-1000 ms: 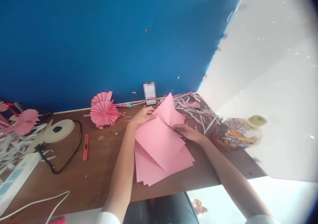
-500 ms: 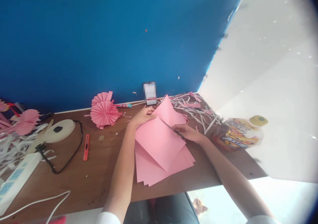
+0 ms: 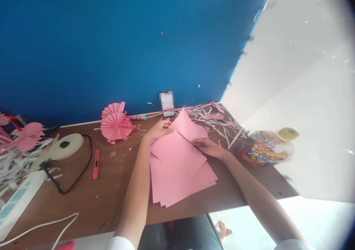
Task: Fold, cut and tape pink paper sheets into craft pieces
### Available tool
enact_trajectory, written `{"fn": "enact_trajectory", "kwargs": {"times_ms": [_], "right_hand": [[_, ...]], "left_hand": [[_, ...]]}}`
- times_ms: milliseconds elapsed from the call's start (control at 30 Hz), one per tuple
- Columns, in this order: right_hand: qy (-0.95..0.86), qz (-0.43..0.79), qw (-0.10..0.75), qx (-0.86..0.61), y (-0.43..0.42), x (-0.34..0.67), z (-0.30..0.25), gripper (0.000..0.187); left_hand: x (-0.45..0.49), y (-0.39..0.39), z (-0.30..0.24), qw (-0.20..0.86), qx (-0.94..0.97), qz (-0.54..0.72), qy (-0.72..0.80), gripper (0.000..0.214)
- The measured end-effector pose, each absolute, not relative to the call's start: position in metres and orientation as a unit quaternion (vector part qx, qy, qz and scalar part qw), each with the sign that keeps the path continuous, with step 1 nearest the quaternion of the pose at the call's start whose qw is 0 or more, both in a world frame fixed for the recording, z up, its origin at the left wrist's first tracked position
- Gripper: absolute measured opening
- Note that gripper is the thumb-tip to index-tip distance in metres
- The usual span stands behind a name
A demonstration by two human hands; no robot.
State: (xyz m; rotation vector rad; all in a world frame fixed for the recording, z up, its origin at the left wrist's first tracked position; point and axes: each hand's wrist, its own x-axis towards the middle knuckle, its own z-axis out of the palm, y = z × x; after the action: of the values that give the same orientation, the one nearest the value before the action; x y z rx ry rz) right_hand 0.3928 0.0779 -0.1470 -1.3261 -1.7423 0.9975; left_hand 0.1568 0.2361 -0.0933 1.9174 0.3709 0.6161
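My left hand [image 3: 159,130] pinches the far left edge of a pink paper sheet [image 3: 183,154], thumb on top. In my right hand [image 3: 210,147] are dark, slim scissors [image 3: 198,149], their blades lying along a diagonal line across the sheet and pointing toward my left hand. Beyond that line a pointed flap of the paper [image 3: 184,122] stands up. Several more pink sheets [image 3: 163,196] lie fanned beneath, on the brown table [image 3: 116,198]. My right fingers partly hide the scissors' handles.
Folded pink paper fans [image 3: 116,126], a red utility knife [image 3: 96,165], a white reel [image 3: 66,146] and a power strip [image 3: 20,202] lie to the left. A phone [image 3: 167,104] leans on the blue wall. Paper strips [image 3: 222,126] and a snack packet [image 3: 266,150] are at right.
The near part of the top sheet has shifted and now blends with the sheets below. The raised flap's tip leans slightly left. Both hands stay nearly in place.
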Motion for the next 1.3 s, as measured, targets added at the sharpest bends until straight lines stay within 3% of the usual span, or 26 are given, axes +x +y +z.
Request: {"fn": "enact_trajectory", "kwargs": {"times_ms": [733,1000,1300], "right_hand": [[-0.672,0.361,0.37,-0.53,0.0772,0.3949,-0.1456,0.054],[-0.672,0.359,0.358,-0.54,0.0773,0.3967,-0.1456,0.053],[-0.682,0.397,0.357,-0.499,0.0705,0.3921,-0.1393,0.051]], "left_hand": [[0.1589,0.2382,-0.0982,0.513,0.794,0.29,0.153,0.054],[0.1565,0.2407,-0.092,0.434,0.838,0.306,0.123,0.038],[0.1577,0.2372,-0.0933,0.469,0.833,0.281,0.091,0.046]]}}
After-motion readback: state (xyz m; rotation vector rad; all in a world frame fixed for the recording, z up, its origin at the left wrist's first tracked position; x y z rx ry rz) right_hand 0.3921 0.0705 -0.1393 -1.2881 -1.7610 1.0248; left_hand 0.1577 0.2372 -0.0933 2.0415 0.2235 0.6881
